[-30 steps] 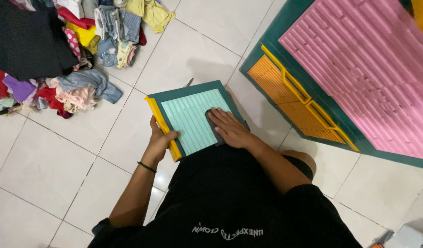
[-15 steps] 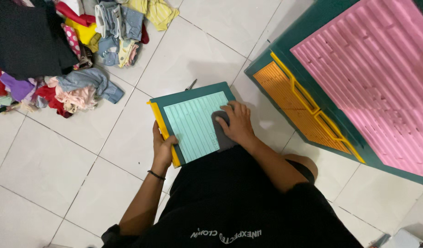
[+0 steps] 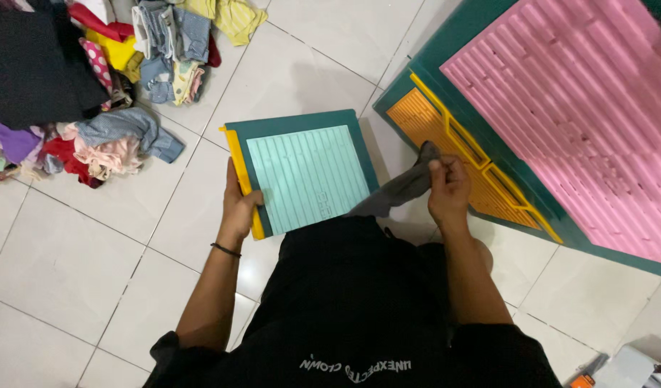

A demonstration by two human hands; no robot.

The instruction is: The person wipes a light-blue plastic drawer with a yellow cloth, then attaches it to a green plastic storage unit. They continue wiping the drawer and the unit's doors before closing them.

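A small teal board (image 3: 309, 172) with a pale ribbed panel and a yellow left edge lies on the white tiled floor in front of my lap. My left hand (image 3: 241, 205) grips its yellow left edge near the bottom corner. My right hand (image 3: 445, 188) is raised to the right of the board, shut on a dark grey piece of cloth (image 3: 402, 188) that hangs down toward the board's lower right corner. A black wristband sits on my left wrist.
A large teal board (image 3: 431, 57) with a pink ribbed panel (image 3: 582, 122) and an orange panel (image 3: 460, 154) lies at the right. A heap of mixed clothes (image 3: 108, 79) covers the floor at the upper left. Some small items sit at the bottom right corner.
My right hand has left the small board's surface and lifted to the right, now holding a grey cloth. The left hand stays on the yellow edge.
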